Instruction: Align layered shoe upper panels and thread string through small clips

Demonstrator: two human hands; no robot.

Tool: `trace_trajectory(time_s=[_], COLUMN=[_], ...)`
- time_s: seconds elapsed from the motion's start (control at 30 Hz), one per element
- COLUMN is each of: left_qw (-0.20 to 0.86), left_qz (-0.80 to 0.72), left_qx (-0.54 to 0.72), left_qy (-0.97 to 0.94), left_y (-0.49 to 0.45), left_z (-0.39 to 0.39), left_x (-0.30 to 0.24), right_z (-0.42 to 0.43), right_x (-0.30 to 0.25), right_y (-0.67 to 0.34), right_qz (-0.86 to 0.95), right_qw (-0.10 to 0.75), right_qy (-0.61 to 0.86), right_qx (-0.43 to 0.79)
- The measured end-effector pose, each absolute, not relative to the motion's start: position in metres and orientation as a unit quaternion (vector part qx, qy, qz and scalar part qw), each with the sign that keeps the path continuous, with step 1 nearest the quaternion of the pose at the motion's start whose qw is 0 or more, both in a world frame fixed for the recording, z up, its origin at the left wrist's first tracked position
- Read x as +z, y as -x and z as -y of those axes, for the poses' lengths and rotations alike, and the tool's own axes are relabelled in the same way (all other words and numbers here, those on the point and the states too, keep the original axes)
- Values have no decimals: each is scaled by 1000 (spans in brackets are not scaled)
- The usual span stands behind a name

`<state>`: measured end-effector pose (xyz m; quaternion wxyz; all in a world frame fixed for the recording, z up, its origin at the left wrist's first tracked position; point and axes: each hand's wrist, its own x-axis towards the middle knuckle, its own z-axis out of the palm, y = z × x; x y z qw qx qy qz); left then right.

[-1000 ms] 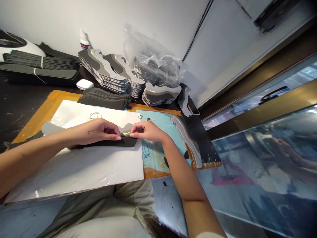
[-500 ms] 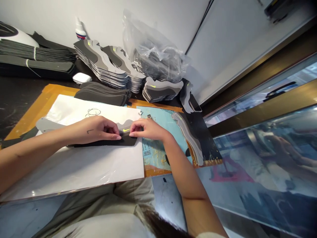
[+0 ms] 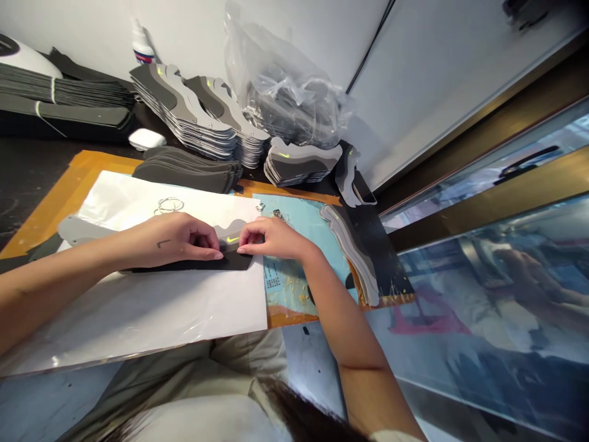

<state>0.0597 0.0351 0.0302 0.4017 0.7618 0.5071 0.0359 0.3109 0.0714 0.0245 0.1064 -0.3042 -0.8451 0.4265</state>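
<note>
A grey and black shoe upper panel (image 3: 234, 240) with a small yellow-green swoosh lies flat on a white sheet (image 3: 221, 301). My left hand (image 3: 188, 240) pinches it just left of the swoosh, thumb and fingers pressed together. My right hand (image 3: 271, 238) pinches the panel's edge right of the swoosh, fingers curled. A dark strip (image 3: 184, 265) runs along the panel's near side, partly under my left hand. The panel's left part is hidden by that hand and forearm. More grey panel shows beyond my left forearm.
Stacked shoe panels (image 3: 188, 123) stand along the wall, with another stack (image 3: 301, 162) right of them. Dark pieces (image 3: 184, 169) lie behind the sheet. Several panels (image 3: 354, 252) rest at the right edge. Behind are a plastic bag (image 3: 294, 98) and a white bottle (image 3: 142, 46). Glass (image 3: 497, 307) borders the right.
The view has shifted slightly, so the things at the back sit a little higher and further left. Both hands keep the same pinch on the panel.
</note>
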Motion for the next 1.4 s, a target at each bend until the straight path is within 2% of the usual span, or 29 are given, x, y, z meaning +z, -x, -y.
trace_trajectory(time_s=[0.73, 1.07, 1.4], left_qw=[365, 377, 338], left_qz=[-517, -500, -517], left_qx=[11, 23, 17], left_qy=[-774, -779, -786], left_y=[-62, -55, -55], left_z=[-34, -38, -40], left_x=[29, 18, 15], right_z=[-72, -72, -72], right_x=[26, 27, 30], right_y=[-310, -312, -310], right_qz=[848, 848, 860], right_qw=[114, 91, 73], right_qy=[317, 317, 307], right_qx=[409, 414, 400])
